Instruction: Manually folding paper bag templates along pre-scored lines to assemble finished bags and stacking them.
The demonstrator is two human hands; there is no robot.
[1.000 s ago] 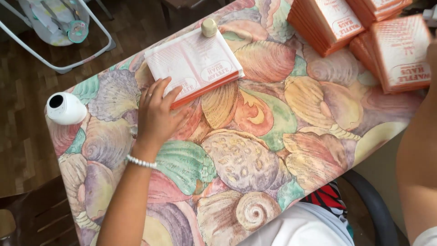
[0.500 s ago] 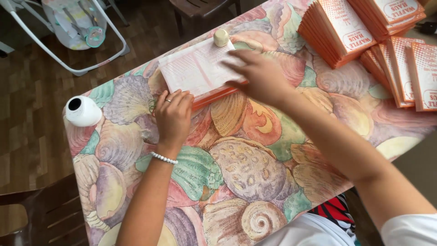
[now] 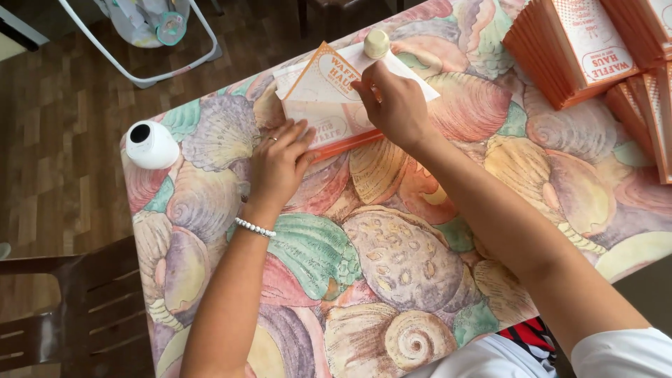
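Bench (image 3: pixel 392 266) is covered by a glossy shell-print cloth; its middle and near edge are left bare. Orange-and-white paper stacks (image 3: pixel 574 49) are packed at the far right corner. Flat paper pile (image 3: pixel 336 129) at the far edge is pinned under left hand (image 3: pixel 280 164), fingers spread flat. One printed sheet (image 3: pixel 325 73) is pinched and lifted by right hand (image 3: pixel 395 105). White bottle (image 3: pixel 150 145) sits at the left edge.

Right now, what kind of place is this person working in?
Probably a home dining area rather than a shop: a table under a seashell-print cloth, a wooden chair on a wood floor, and what looks like a baby seat. Stacks of orange paper sleeves suggest packaging work brought home.
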